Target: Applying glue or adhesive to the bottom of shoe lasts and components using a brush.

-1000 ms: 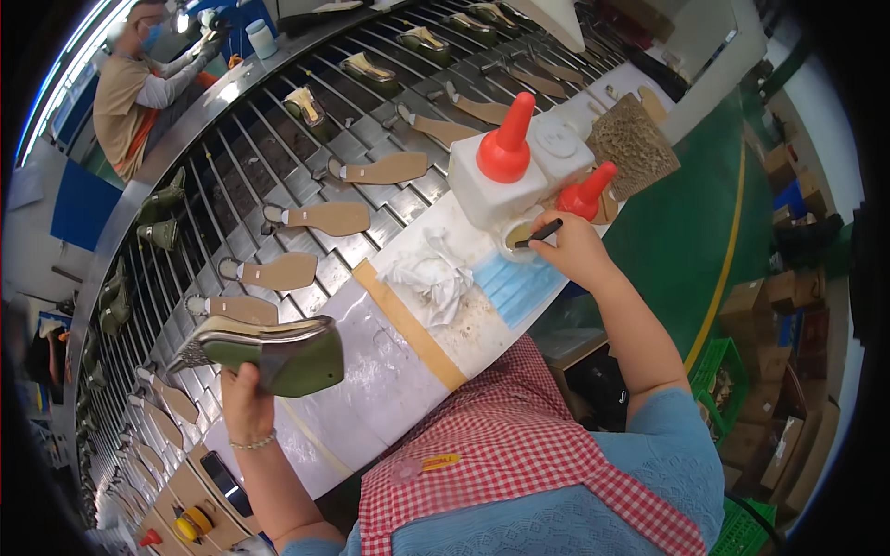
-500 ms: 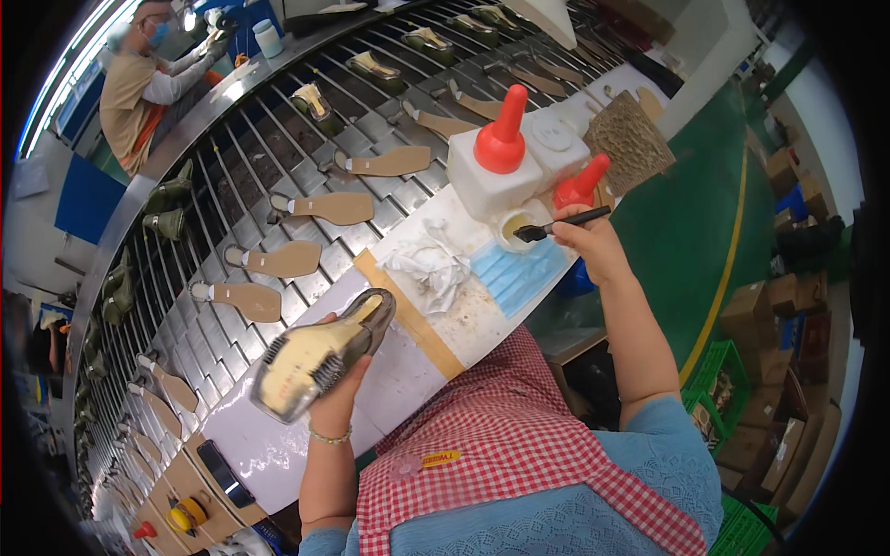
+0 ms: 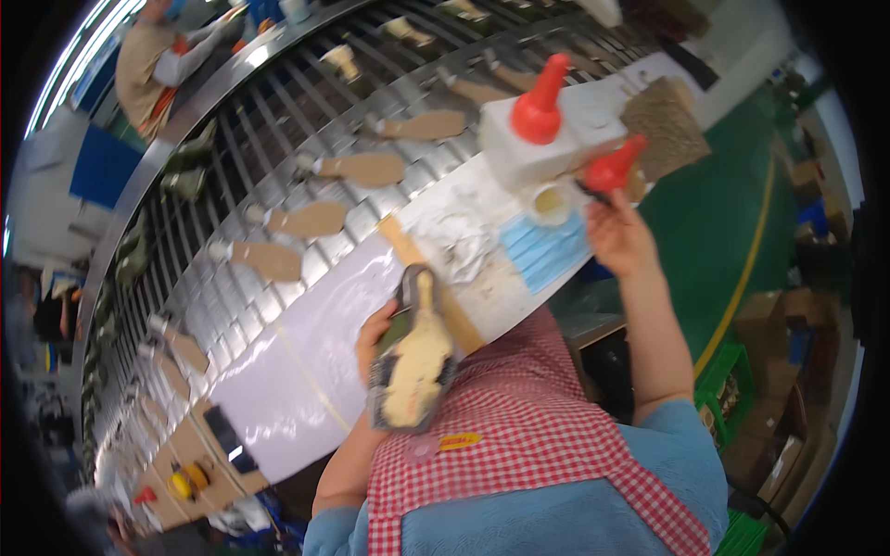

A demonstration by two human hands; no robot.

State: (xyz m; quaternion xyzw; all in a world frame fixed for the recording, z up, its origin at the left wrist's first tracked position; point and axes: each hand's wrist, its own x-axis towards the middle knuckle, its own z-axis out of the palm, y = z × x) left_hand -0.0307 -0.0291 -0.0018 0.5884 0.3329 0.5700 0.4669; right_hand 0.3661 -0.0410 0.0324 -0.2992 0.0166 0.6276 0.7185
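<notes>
My left hand (image 3: 373, 338) grips a shoe (image 3: 417, 366) from its left side, its cream underside turned up and dark edges around it. The shoe is over the near edge of the lilac board, in front of my apron. My right hand (image 3: 616, 236) is closed at the right end of the bench, with a dark piece of the brush (image 3: 591, 193) showing at its fingertips; blur hides the rest. Just left of that hand stands a white pot (image 3: 547, 204) of yellowish liquid. A red-nozzled bottle (image 3: 614, 165) is right behind the fingers.
A larger white bottle with a red nozzle (image 3: 538, 111) stands behind the pot. Crumpled white cloth (image 3: 454, 236) and a blue mask (image 3: 545, 250) lie on the bench. Tan soles (image 3: 362, 169) rest on the slatted metal conveyor (image 3: 278, 130). A person (image 3: 144, 79) works across it.
My left hand has brought the shoe right and nearer me, turning it more upright. My right hand has moved the brush away from the pot, toward the red-nozzled bottle. The view has shifted.
</notes>
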